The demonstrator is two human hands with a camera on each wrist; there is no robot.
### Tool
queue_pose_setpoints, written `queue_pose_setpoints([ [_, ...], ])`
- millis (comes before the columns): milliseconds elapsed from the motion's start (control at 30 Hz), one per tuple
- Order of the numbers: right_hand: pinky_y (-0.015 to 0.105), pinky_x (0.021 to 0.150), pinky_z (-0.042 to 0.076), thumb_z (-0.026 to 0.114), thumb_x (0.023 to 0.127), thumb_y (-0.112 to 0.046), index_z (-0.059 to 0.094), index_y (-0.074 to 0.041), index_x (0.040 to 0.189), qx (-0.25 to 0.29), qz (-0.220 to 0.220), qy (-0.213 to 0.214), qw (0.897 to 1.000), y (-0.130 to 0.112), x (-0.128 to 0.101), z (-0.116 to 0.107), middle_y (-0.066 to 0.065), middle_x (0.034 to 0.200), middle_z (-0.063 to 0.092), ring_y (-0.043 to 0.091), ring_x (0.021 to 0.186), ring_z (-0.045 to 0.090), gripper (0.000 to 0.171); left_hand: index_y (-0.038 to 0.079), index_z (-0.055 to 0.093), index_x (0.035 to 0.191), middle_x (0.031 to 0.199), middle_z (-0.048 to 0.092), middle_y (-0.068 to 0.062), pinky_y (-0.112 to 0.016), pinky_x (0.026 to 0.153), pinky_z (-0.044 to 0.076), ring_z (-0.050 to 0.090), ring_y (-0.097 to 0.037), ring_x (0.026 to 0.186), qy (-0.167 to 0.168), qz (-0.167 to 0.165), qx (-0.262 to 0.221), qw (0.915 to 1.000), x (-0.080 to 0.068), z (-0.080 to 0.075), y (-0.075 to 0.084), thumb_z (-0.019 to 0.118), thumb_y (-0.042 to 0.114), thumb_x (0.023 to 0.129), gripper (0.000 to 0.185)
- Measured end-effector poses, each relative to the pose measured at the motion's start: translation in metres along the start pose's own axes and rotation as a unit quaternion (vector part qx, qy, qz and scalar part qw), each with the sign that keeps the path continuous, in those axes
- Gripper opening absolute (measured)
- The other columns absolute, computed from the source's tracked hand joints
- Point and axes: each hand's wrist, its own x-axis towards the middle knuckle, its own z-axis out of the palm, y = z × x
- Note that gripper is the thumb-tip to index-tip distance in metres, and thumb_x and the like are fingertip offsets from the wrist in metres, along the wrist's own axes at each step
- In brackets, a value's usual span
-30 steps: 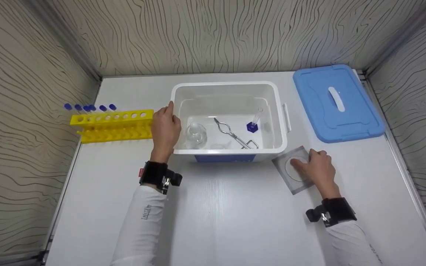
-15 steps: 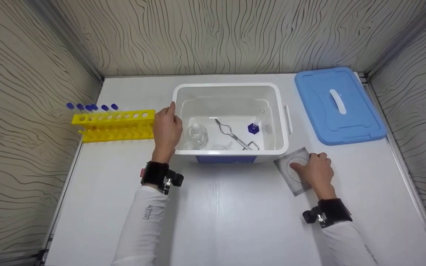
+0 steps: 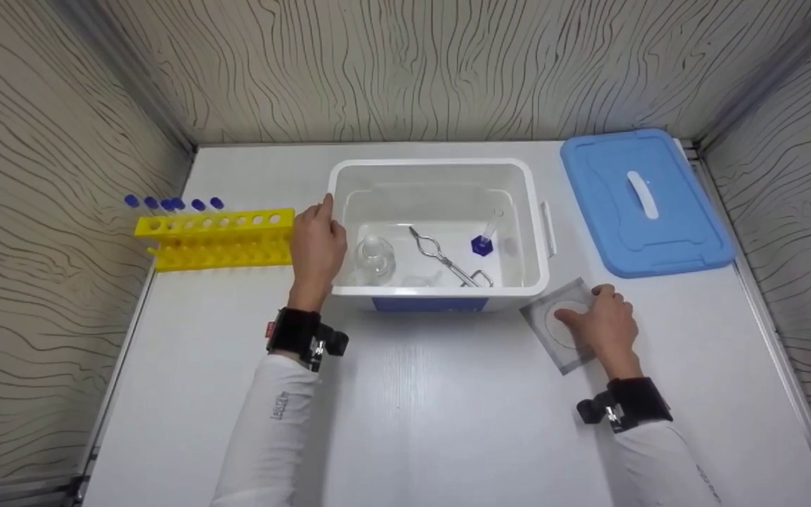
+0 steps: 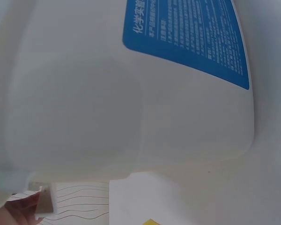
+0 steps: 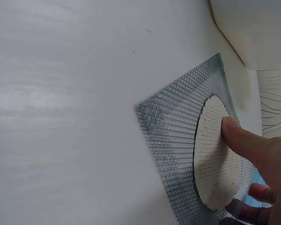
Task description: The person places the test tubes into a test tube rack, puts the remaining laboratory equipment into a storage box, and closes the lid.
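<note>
A white plastic storage box [image 3: 434, 290] with a blue label stands at the middle of the table. My left hand [image 3: 317, 246] grips its left side by the handle and rim; in the left wrist view the fingers [image 4: 18, 211] show partly behind the handle. To the right of the box, my right hand [image 3: 602, 324] pinches a square wire gauze [image 3: 560, 352] with a pale round centre. The thumb lies on top of the gauze, other fingers beneath its far edge, as the right wrist view shows. Inside the box lie metal crucible tongs [image 3: 455, 266], a glass vessel [image 3: 375, 257] and a purple-based glass cylinder [image 3: 481, 244].
Left of the box stands a yellow test tube rack [image 3: 222, 260] with several blue-capped tubes at its left end. A blue lid [image 3: 659, 232] with a white handle lies at the back right. Another clear glass piece [image 3: 419, 280] is in the box, hard to make out.
</note>
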Motion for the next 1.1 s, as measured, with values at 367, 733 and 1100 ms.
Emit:
queue_pose_setpoints([
  [367, 0.036, 0.074, 0.048, 0.058, 0.096, -0.022, 0.050, 0.007, 0.138, 0.075, 0.003, -0.006, 0.997, 0.004, 0.004, -0.029, 0.031, 0.119, 0.063, 0.042, 0.102, 0.063, 0.052, 0.002, 0.054, 0.140, 0.123, 0.066, -0.023, -0.045, 0.106, 0.049, 0.062, -0.036, 0.115, 0.012, 0.010, -0.006, 0.9999, 0.000, 0.001, 0.000, 0.055, 0.006, 0.096, 0.045],
  [733, 0.017, 0.069, 0.043, 0.052, 0.101, -0.021, 0.057, -0.001, 0.134, 0.118, -0.021, 0.040, 0.992, -0.018, -0.003, -0.082, 0.027, 0.121, 0.064, 0.037, 0.106, 0.061, 0.039, 0.002, 0.056, 0.139, 0.119, 0.067, -0.024, -0.046, 0.103, 0.051, 0.064, -0.037, 0.111, 0.015, 0.019, -0.001, 0.9997, 0.000, 0.001, -0.003, 0.054, 0.005, 0.095, 0.044],
  [1100, 0.016, 0.079, 0.043, 0.060, 0.098, -0.021, 0.065, -0.004, 0.126, 0.179, -0.065, 0.217, 0.957, -0.068, -0.024, -0.135, 0.015, 0.113, 0.070, -0.003, 0.089, 0.056, 0.034, 0.001, 0.056, 0.139, 0.121, 0.067, -0.024, -0.047, 0.101, 0.051, 0.063, -0.038, 0.113, 0.016, 0.021, 0.002, 0.9996, -0.001, 0.000, -0.002, 0.053, 0.004, 0.095, 0.044],
])
